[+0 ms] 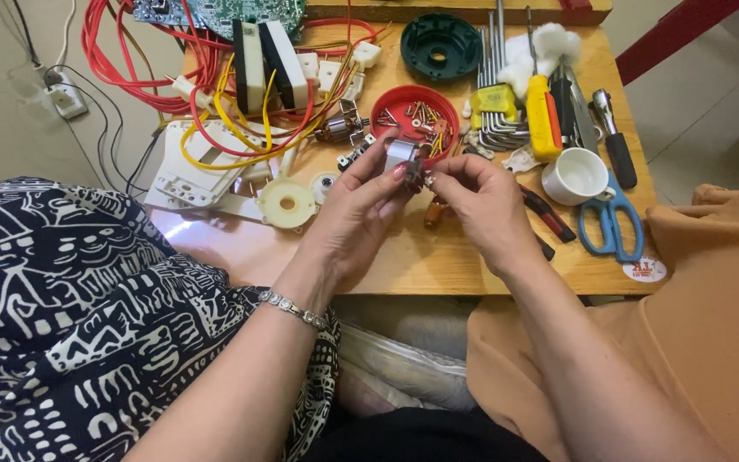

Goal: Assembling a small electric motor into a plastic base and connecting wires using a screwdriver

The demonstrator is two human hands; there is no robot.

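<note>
Left hand (361, 201) pinches a small metal part (402, 154); right hand (481, 201) closes its grip on the part's lower end, both above the surface's (438, 257) middle. Best held steady over the red lid (415, 115) of screws, so drops land inside. Scissors (611, 224) lie right.

place: home repair bench | cues: wooden table (438, 265), hex keys (498, 111), screwdriver (543, 115), red wires (130, 60), circuit board (215, 10)
</note>
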